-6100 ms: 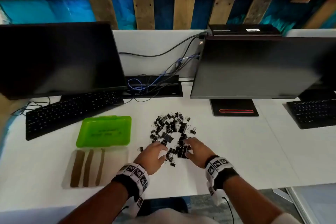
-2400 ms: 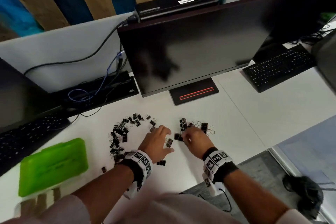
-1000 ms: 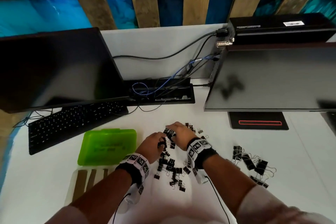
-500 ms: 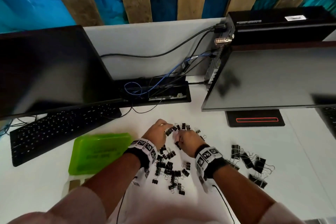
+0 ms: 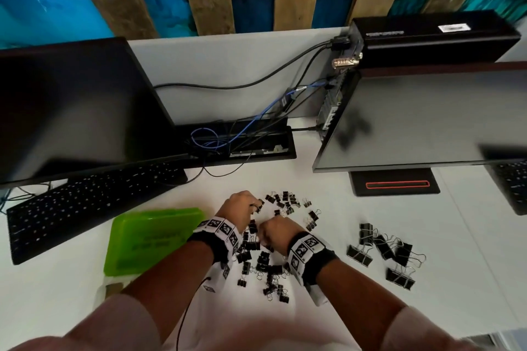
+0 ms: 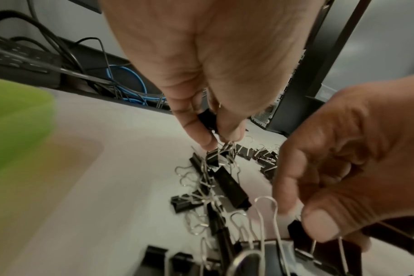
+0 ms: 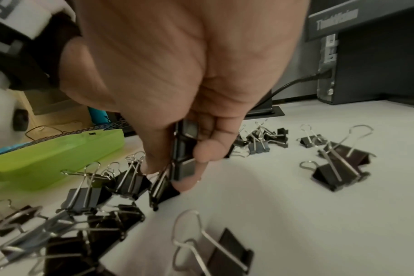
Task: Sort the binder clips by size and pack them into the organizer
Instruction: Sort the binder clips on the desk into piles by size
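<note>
Black binder clips lie on the white desk: a pile of small ones [image 5: 265, 262] under my wrists, more small ones [image 5: 285, 202] farther out, and a separate group of large ones [image 5: 385, 253] to the right. My left hand [image 5: 256, 205] reaches over the far cluster and pinches one small clip [image 6: 207, 119] between thumb and finger. My right hand [image 5: 265, 236] hovers over the near pile and grips a stack of small clips [image 7: 184, 149] between thumb and fingers. The green organizer [image 5: 154, 236] lies closed, left of my left wrist.
A black keyboard [image 5: 85, 208] and a monitor [image 5: 71, 111] stand at the left. Behind the clips is a cable tray [image 5: 242, 142]. A second monitor [image 5: 427, 122] with its stand base [image 5: 395, 184] and another keyboard [image 5: 513, 185] occupy the right.
Large clips now lie apart to the right of the small ones. In the last half second my right hand drew back toward the near pile; my left hand stayed at the far cluster.
</note>
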`<action>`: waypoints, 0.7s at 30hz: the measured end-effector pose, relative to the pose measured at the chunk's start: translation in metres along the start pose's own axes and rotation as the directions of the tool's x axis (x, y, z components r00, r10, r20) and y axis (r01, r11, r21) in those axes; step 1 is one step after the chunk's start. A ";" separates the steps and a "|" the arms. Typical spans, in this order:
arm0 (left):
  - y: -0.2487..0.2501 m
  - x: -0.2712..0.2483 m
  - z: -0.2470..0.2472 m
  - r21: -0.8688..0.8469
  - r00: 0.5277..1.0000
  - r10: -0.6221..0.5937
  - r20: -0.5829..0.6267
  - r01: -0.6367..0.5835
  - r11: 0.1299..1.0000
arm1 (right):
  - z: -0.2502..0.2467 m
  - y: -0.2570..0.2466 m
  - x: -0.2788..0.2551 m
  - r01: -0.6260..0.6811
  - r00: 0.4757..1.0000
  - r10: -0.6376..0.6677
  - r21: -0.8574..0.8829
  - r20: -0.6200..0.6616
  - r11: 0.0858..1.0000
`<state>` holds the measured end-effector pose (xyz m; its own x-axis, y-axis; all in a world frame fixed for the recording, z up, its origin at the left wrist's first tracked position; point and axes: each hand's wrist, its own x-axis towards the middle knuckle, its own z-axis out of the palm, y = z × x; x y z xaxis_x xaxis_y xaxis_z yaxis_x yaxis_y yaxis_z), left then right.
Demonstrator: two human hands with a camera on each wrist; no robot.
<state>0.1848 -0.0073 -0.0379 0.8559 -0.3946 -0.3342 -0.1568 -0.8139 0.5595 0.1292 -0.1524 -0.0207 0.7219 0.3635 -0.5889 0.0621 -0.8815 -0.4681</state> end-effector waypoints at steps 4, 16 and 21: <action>0.000 -0.006 -0.002 -0.047 0.998 -0.028 -0.050 0.025 0.999 | 0.001 0.001 -0.001 -0.031 0.999 0.030 -0.039 -0.020 0.999; 0.000 -0.036 0.006 0.008 0.999 -0.044 0.027 0.043 0.999 | 0.010 -0.011 0.001 -0.025 0.998 0.024 -0.018 -0.065 1.000; -0.002 -0.036 0.007 -0.020 0.996 -0.087 -0.003 0.087 0.996 | 0.002 0.014 -0.024 -0.033 0.988 0.052 0.131 -0.143 0.991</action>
<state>0.1513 0.0052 -0.0321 0.8676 -0.3214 -0.3796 -0.0721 -0.8364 0.5433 0.1118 -0.1730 -0.0147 0.8150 0.2707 -0.5124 -0.0527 -0.8459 -0.5308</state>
